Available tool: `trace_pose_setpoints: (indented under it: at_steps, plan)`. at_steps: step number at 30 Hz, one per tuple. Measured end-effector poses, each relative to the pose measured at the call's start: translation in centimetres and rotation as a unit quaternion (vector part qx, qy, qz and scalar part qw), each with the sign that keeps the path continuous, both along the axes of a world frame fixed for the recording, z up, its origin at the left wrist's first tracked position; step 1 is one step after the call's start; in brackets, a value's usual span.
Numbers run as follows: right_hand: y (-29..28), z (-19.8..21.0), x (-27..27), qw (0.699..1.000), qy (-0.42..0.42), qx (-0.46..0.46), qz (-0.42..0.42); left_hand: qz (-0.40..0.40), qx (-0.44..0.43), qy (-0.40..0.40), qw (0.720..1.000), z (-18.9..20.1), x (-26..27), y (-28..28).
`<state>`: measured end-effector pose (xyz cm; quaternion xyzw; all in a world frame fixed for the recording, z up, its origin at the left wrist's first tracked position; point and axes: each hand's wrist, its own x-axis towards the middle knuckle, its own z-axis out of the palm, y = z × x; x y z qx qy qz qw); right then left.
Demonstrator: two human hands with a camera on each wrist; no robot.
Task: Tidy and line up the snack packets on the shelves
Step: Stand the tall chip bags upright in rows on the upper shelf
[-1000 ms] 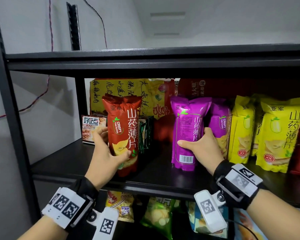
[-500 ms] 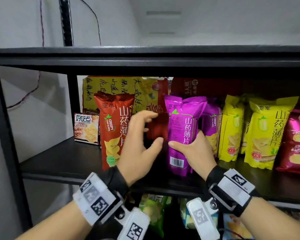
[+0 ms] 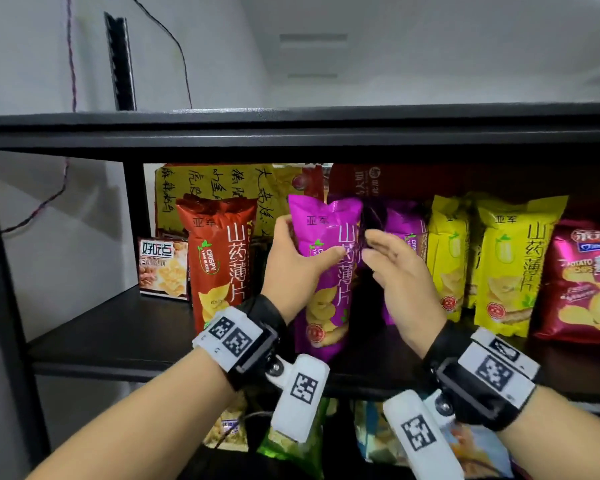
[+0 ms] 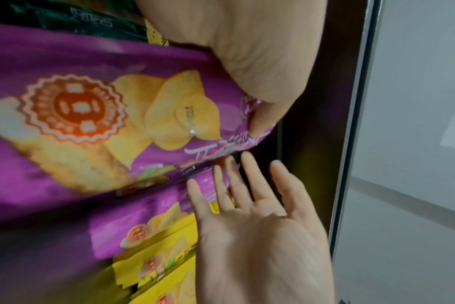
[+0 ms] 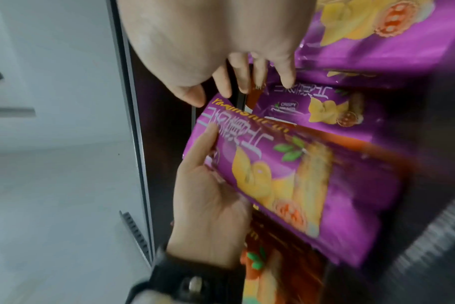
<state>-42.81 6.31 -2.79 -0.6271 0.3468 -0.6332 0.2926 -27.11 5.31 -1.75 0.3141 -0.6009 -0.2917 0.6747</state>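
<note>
1. Purple packet (image 3: 326,271) is standing upright on the black shelf (image 3: 111,337), just right of the red packet (image 3: 222,258).
2. Left hand (image 3: 293,261) is clamping its left edge, thumb across the front.
3. Right hand (image 3: 400,282) is hovering beside it, fingers spread, holding nothing.

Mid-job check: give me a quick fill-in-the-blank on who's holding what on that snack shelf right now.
1. The left hand grips the front ____ packet.
2. The right hand has its fingers ____ and grips nothing.
3. Left of the gripped packet stands a ____ packet.
4. Right of the purple packets stand ____ packets.

Missing words: purple; open; red; yellow
</note>
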Motion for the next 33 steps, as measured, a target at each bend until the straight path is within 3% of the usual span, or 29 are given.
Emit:
trace_pose_setpoints:
  at_steps: [4, 6, 10, 16, 21, 24, 28, 33]
  plan:
    - [-1.2, 3.2, 0.6, 0.985, -0.065, 0.072, 0.140, -0.102, -0.004, 0.009, 0.995, 1.0, 0.4, 0.0]
    - [-1.4, 4.3, 1.2, 0.981, -0.066, 0.076, 0.168, -0.115, -0.006, 0.041, 0.993, 1.4, 0.2, 0.0]
    - [-2.4, 4.8, 2.5, 0.989, -0.076, 0.047, 0.118, -0.084, 0.026, 0.108, 0.990, 2.1, 0.0, -0.6]
    - [-3.4, 4.1, 2.8, 0.998, -0.061, 0.005, 0.022, -0.071, 0.063, 0.142, 0.985, 2.4, 0.1, -1.3]
    - [-3.1, 3.5, 2.3, 1.000, -0.003, -0.004, 0.025, -0.110, 0.039, 0.063, 0.991, 1.3, 1.0, -1.3]
    - [-3.0, 1.8, 2.0, 0.994, 0.031, 0.025, 0.101, -0.115, 0.014, -0.019, 0.993, -0.7, 2.1, -1.1]
    - [-2.6, -0.2, 1.5, 0.981, 0.071, 0.056, 0.169, -0.122, 0.039, -0.068, 0.989, -3.3, 2.9, -0.5]
    - [-2.1, -2.9, 1.1, 0.973, 0.126, 0.092, 0.168, -0.130, 0.074, -0.124, 0.981, -5.2, 3.5, 0.4]
